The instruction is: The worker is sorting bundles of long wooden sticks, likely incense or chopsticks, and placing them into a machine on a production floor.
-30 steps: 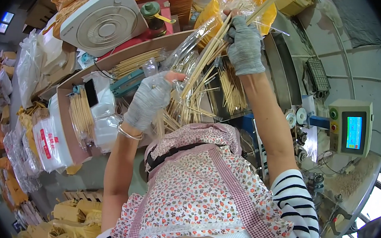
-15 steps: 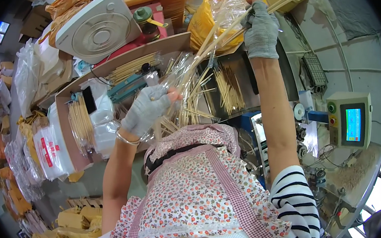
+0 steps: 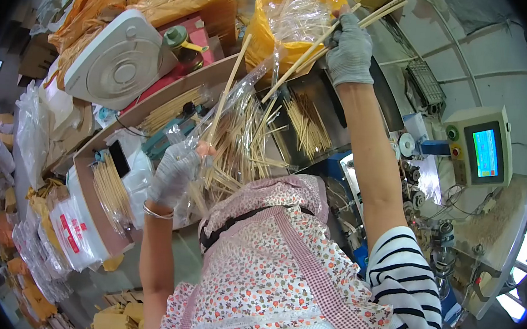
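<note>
My right hand (image 3: 350,52), in a grey knit glove with bare fingertips, is closed round several long wooden chopsticks (image 3: 307,57) above the far side of the work area. In a matching glove, my left hand (image 3: 178,173) is somewhat blurred and pinches the lower end of a chopstick or pair (image 3: 229,92) that points up and away. Between the hands and my apron lies a loose heap of chopsticks and clear plastic wrappers (image 3: 243,141). More loose chopsticks (image 3: 306,124) lie on a dark metal surface to the right of the heap.
A yellow bag (image 3: 263,42) holding crumpled clear film stands at the far side. Left of the heap is a cardboard tray (image 3: 96,181) with bundled chopsticks (image 3: 112,179) and a phone (image 3: 119,158). A white fan (image 3: 119,58) and a green-lidded jar (image 3: 177,38) stand behind; a machine screen (image 3: 487,153) is right.
My left hand has moved left and toward me, drawing a chopstick or pair away from those in my right hand. The right hand keeps its grip. The whole view has shifted slightly.
</note>
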The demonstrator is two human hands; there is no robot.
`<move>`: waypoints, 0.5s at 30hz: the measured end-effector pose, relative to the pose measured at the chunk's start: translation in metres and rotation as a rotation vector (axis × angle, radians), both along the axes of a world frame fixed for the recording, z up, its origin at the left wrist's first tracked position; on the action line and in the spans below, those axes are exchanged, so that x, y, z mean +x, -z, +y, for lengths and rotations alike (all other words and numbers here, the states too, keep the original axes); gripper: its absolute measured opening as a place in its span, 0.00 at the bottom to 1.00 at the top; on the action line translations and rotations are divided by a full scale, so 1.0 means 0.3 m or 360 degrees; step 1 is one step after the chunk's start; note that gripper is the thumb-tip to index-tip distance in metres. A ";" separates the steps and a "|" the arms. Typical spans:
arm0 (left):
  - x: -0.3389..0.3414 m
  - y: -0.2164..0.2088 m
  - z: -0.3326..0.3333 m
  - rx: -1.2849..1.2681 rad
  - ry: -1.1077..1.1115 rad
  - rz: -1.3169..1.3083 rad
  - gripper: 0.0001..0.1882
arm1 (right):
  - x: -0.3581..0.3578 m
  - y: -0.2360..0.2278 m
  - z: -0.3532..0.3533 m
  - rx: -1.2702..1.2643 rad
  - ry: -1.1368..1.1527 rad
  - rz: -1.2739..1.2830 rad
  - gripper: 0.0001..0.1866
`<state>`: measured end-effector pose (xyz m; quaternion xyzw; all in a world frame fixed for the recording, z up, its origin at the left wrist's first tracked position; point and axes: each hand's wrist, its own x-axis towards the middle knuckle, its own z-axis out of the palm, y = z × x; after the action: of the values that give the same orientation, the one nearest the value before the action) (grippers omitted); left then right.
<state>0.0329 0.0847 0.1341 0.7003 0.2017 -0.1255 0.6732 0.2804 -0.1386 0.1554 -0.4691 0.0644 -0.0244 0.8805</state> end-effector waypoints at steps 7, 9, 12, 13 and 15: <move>0.102 0.033 -0.027 -0.0045 0.0015 -0.0148 0.12 | -0.041 0.037 -0.050 0.0029 -0.0208 -0.0122 0.13; 0.148 0.003 -0.046 -0.0144 -0.0002 0.0002 0.12 | -0.061 0.025 -0.074 0.0024 -0.0195 -0.0129 0.13; 0.256 -0.016 -0.081 -0.0029 0.0068 -0.0175 0.11 | -0.081 0.020 -0.116 -0.0048 -0.0142 -0.0107 0.12; 0.312 -0.036 -0.091 -0.0111 0.0082 -0.0046 0.10 | -0.078 0.024 -0.133 -0.0113 -0.0096 -0.0060 0.12; 0.436 -0.068 -0.121 -0.0230 0.0152 -0.0070 0.10 | -0.067 0.055 -0.172 -0.0213 -0.0004 -0.0003 0.11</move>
<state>0.1638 0.0485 0.1545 0.6613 0.1436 -0.1563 0.7195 0.2602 -0.1902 0.1390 -0.5270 0.0612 -0.0278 0.8472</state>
